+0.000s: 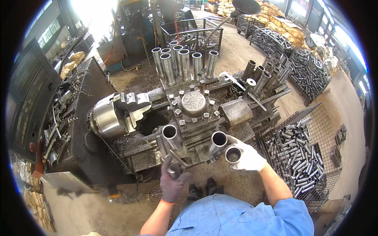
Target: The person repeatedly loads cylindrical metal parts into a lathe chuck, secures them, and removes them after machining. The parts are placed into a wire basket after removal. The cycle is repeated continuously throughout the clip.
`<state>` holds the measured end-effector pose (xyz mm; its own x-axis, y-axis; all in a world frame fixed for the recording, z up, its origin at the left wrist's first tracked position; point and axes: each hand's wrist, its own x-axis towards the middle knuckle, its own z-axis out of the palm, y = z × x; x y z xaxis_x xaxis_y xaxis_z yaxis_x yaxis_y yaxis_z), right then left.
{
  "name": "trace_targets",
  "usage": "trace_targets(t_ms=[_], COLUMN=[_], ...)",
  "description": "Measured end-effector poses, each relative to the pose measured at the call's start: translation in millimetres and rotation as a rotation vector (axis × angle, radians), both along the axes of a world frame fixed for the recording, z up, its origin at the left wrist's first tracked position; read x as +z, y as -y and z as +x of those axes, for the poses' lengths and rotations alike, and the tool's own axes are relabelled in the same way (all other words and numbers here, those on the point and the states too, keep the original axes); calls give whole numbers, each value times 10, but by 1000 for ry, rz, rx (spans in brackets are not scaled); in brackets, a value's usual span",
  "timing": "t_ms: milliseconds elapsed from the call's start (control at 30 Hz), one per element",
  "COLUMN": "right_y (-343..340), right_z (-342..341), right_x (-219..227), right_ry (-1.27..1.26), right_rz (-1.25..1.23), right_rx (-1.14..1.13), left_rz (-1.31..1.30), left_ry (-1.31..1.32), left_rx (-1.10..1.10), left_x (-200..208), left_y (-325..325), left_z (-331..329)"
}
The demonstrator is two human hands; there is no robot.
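My right hand (250, 157), in a white glove, grips a short metal tube (233, 155) near its open end. Dark bits show inside the tube's mouth. Beside it a second metal tube (217, 142) stands on the machine's front ledge. My left hand (173, 184), in a dark grey glove, is curled around a small grey metal piece (173, 170) whose kind I cannot make out. Just above those fingers a flat metal bar (179, 159) slants, and whether they touch it is unclear. Another upright tube (171, 136) stands behind the bar.
A lathe chuck (108, 117) sits left of the bolted tool post (193, 104). Several tubes (183, 65) stand behind; darker ones (262, 80) stand to the right near a caliper (234, 81). A wire basket (330, 175) of short tubes is at my right, a control panel (29, 98) at far left.
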<state>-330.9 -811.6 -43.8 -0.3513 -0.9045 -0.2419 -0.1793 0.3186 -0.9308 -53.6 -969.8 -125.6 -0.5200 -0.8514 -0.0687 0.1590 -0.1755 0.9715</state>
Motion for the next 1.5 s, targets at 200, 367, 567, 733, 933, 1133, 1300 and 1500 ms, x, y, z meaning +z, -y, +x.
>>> trace_targets(t_ms=[200,367,567,733,933,1133,1300,1500], right_y=[288,640,652,734,1556,1736,1961,1938], right_z=[-140,49,53,723,1542,1170,1500,1225], right_x=[-164,-267,-207,-375,-956,-508,-104,714], right_ry=[-131,-116,-514,-446,-871,5,130,-49], right_rz=[-133,-210,175,110,225,86,362,13], right_rx=[196,-37,185,461,348,335,597,510], left_rz=[-665,-374,428,739,703,709,376,-80], left_ry=[112,-29,-295,-516,-568,-640,-422,-565], left_rx=[-185,36,196,241,163,157,259,81], left_x=[149,163,-15,-369,-499,-354,127,816], left_y=[56,90,303,523,747,938,823,900], left_z=[-801,-405,401,657,781,828,491,346])
